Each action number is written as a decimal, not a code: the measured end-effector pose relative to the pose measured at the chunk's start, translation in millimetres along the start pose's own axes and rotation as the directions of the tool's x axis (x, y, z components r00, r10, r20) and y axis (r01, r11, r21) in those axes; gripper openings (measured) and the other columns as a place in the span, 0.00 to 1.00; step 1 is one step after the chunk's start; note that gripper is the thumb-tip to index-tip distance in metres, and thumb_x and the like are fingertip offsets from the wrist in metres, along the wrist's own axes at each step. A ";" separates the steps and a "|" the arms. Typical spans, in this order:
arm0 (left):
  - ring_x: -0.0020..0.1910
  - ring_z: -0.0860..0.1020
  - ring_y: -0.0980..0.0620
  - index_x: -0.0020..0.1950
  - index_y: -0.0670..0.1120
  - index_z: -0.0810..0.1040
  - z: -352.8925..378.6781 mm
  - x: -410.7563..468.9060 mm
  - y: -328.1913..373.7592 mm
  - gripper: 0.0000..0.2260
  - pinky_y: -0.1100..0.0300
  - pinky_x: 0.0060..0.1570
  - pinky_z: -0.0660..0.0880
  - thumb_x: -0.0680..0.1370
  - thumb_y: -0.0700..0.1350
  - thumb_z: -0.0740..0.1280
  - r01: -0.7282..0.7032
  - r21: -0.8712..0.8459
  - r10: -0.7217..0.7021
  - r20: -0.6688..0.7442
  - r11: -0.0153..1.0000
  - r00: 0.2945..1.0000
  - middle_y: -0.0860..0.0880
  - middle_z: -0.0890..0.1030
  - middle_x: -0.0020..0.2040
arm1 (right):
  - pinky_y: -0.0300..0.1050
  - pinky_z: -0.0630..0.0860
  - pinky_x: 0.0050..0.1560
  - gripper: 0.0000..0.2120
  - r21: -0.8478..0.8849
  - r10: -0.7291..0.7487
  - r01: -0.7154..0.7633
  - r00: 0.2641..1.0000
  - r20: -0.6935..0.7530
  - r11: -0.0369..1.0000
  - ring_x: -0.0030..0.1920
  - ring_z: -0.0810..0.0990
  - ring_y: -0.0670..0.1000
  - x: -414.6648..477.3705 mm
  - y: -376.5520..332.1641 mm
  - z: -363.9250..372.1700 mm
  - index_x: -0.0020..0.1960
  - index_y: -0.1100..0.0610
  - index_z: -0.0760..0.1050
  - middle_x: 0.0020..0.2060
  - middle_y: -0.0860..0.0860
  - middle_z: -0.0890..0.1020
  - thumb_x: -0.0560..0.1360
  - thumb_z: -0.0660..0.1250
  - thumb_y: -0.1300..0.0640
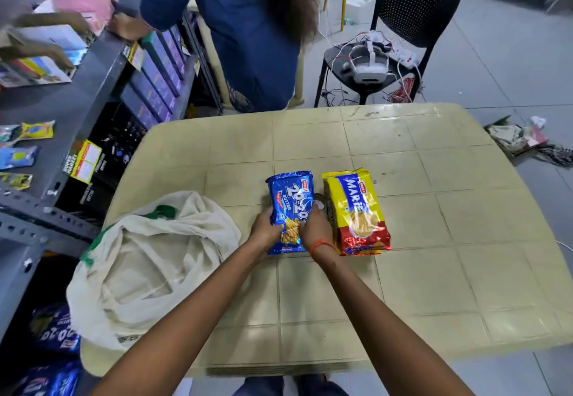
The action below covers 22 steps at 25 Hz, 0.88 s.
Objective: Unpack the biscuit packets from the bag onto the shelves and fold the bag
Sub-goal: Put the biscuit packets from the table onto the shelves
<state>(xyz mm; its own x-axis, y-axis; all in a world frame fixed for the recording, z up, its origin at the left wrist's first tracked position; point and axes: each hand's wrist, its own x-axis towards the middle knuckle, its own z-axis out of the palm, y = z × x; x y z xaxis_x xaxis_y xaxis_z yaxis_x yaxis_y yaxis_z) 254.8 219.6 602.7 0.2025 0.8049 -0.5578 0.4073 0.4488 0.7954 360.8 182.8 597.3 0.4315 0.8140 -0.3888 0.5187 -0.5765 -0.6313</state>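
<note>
Both hands on the blue 20-20 butter packet (pixel 290 209), near the middle of the beige table (pixel 434 240). Left hand (pixel 266 228) grips its left edge at the lower half, fingers curled round the side. Right hand (pixel 315 227) grips the right edge at the same height, fingers wrapped onto the front; an orange thread sits on that wrist. Packet looks flat on the table, though it may be lifted slightly, hard to tell from this angle

Yellow-and-red Marie packet (pixel 356 212) lies just beside it on the right, long edges parallel, right hand between the two. Something small and dark shows in the gap between the packets, too hidden to identify

Cream cloth bag (pixel 148 259) with green trim sits slumped open on the table's left corner, partly overhanging the edge. Contents not visible

Grey metal shelves (pixel 62 107) run along the left, holding purple boxes (pixel 158 73) and small sachets. More blue packets (pixel 55 330) sit on a lower shelf beneath the bag

Another person in blue (pixel 235 23) stands beyond the table at the shelves. Black chair (pixel 415 4) behind holds a white headset with wires
</note>
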 end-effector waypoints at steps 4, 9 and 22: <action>0.61 0.77 0.42 0.68 0.41 0.69 -7.2 10.1 -2.9 0.22 0.45 0.62 0.75 0.74 0.35 0.66 0.030 0.079 -0.029 -0.011 0.996 1.000 0.38 0.76 0.66 | 0.54 0.74 0.63 0.24 0.119 0.045 -0.040 0.998 -0.042 0.992 0.63 0.75 0.60 -0.7 8.3 4.4 0.69 0.63 0.62 0.64 0.61 0.74 0.75 0.64 0.62; 0.75 0.61 0.42 0.76 0.41 0.56 -25.1 70.2 44.4 0.42 0.49 0.72 0.62 0.71 0.61 0.69 -0.184 0.615 0.229 0.006 0.767 0.973 0.42 0.60 0.77 | 0.46 0.77 0.44 0.15 0.794 0.465 -0.353 0.879 0.102 0.494 0.45 0.80 0.55 -29.1 19.3 38.1 0.57 0.62 0.75 0.49 0.55 0.82 0.73 0.71 0.58; 0.46 0.83 0.47 0.56 0.43 0.80 -99.1 25.7 -0.6 0.39 0.55 0.50 0.80 0.57 0.71 0.70 0.113 0.217 -0.127 0.053 0.970 0.990 0.45 0.85 0.51 | 0.48 0.82 0.39 0.26 0.918 0.326 -0.294 0.924 0.202 0.265 0.44 0.84 0.57 -38.0 5.9 49.8 0.66 0.61 0.72 0.54 0.61 0.83 0.77 0.60 0.43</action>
<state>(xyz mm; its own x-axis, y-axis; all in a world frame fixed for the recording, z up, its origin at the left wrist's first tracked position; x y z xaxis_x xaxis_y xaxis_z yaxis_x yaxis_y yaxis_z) 171.5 278.5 611.4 0.1955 0.7195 -0.6663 0.6110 0.4421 0.6567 310.7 152.0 574.9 0.4185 0.5784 -0.7002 -0.6675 -0.3269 -0.6690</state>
